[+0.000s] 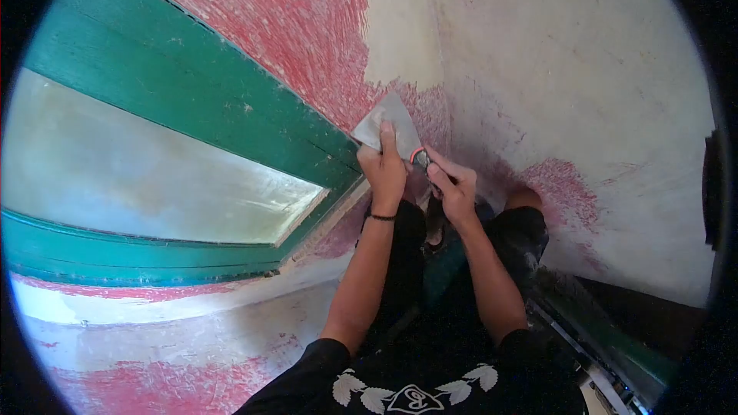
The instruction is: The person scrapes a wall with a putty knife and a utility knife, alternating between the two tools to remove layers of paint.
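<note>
A wide metal scraper blade (380,119) lies flat against a wall of pink-red paint (307,31), close to the corner. My left hand (384,169) presses its fingers on the back of the blade. My right hand (452,184) is closed around the scraper's handle (421,157), which shows a red and black end. A black band sits on my left wrist. Both forearms reach forward from my dark shirt.
A green window frame (192,92) with a pale pane (138,177) runs along the left. The adjoining wall (584,77) to the right is cream with pink patches. My knees in dark shorts (523,230) are below the hands. A green ledge (607,330) is at lower right.
</note>
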`<state>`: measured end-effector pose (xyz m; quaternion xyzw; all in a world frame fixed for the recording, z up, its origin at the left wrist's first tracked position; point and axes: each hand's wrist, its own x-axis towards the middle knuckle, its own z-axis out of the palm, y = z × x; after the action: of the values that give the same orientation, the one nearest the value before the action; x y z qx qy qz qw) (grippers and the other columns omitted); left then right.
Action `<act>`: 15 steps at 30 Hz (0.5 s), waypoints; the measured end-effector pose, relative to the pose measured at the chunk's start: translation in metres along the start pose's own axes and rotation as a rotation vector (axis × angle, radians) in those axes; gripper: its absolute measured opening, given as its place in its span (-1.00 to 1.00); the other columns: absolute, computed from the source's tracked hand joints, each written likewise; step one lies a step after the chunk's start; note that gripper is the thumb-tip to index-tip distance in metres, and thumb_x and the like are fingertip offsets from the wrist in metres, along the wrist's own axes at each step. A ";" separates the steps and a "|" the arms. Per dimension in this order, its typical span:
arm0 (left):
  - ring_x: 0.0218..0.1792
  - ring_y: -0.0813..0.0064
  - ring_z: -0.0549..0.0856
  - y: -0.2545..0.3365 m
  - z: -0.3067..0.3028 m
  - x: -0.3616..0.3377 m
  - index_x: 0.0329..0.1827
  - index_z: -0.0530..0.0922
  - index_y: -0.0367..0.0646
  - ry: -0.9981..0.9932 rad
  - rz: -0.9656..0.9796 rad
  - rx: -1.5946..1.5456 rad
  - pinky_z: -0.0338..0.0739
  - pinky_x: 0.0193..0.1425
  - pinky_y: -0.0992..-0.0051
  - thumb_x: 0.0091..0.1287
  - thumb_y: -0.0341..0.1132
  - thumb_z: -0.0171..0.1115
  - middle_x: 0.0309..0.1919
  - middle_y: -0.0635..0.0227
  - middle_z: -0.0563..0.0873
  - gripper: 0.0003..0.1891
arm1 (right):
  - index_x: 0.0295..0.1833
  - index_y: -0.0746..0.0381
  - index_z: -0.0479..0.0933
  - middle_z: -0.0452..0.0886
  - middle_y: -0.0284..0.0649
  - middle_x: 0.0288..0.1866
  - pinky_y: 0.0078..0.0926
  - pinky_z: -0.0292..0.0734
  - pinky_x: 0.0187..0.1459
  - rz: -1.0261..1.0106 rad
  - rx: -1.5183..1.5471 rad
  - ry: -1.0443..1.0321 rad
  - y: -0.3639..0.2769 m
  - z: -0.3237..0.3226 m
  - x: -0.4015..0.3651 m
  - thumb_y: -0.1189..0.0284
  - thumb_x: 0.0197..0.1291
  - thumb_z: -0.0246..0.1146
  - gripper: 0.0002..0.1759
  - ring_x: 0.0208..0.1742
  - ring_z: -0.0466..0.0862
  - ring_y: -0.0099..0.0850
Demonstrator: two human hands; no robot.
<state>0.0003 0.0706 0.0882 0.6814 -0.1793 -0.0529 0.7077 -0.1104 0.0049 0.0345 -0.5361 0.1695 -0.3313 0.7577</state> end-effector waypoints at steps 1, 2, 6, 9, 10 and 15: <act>-0.72 0.63 0.52 0.006 0.003 0.003 -0.22 0.65 -0.35 0.005 0.006 -0.020 0.37 -0.70 0.53 0.56 -0.14 0.11 -0.58 0.36 0.60 -0.61 | 0.27 0.32 0.59 0.54 -0.43 -0.42 -0.66 0.24 -0.51 -0.009 0.005 0.005 -0.007 0.004 0.002 0.35 0.36 0.31 -0.57 -0.52 0.39 -0.66; -0.72 0.63 0.51 0.011 0.007 0.005 -0.22 0.65 -0.36 0.010 0.017 -0.042 0.38 -0.70 0.53 0.56 -0.13 0.11 -0.58 0.37 0.60 -0.60 | 0.27 0.32 0.59 0.53 -0.44 -0.42 -0.66 0.24 -0.51 -0.023 0.009 0.009 -0.013 0.005 0.004 0.35 0.36 0.31 -0.57 -0.52 0.40 -0.67; -0.71 0.65 0.51 0.011 0.004 0.000 -0.22 0.65 -0.35 0.044 0.020 -0.016 0.37 -0.69 0.55 0.57 -0.13 0.10 -0.56 0.38 0.61 -0.60 | 0.28 0.30 0.59 0.56 -0.47 -0.38 -0.67 0.27 -0.46 0.029 0.038 -0.014 -0.011 0.006 -0.003 0.44 0.37 0.28 -0.60 -0.49 0.37 -0.71; -0.69 0.65 0.52 0.011 -0.004 -0.003 -0.21 0.65 -0.35 0.009 -0.017 -0.013 0.37 -0.69 0.55 0.57 -0.13 0.09 -0.53 0.40 0.63 -0.60 | 0.29 0.30 0.58 0.54 -0.49 -0.41 -0.66 0.26 -0.48 0.021 0.055 -0.003 -0.010 0.013 -0.007 0.44 0.38 0.27 -0.60 -0.51 0.36 -0.70; -0.68 0.65 0.53 0.015 -0.005 -0.001 -0.20 0.65 -0.35 -0.006 -0.009 0.001 0.37 -0.69 0.56 0.57 -0.13 0.09 -0.52 0.41 0.63 -0.60 | 0.29 0.30 0.58 0.53 -0.49 -0.42 -0.66 0.26 -0.48 0.051 0.061 -0.005 -0.013 0.014 -0.007 0.44 0.38 0.27 -0.60 -0.51 0.37 -0.70; -0.69 0.64 0.53 0.010 0.004 0.020 -0.25 0.64 -0.32 0.033 0.203 -0.001 0.35 -0.68 0.56 0.57 -0.11 0.09 -0.52 0.39 0.64 -0.60 | 0.27 0.33 0.58 0.54 -0.47 -0.42 -0.66 0.22 -0.51 0.054 0.126 0.009 -0.031 0.021 0.001 0.42 0.36 0.29 -0.59 -0.52 0.38 -0.70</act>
<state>0.0164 0.0611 0.1020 0.6600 -0.2359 0.0301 0.7126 -0.1069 0.0124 0.0707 -0.4811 0.1660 -0.3232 0.7978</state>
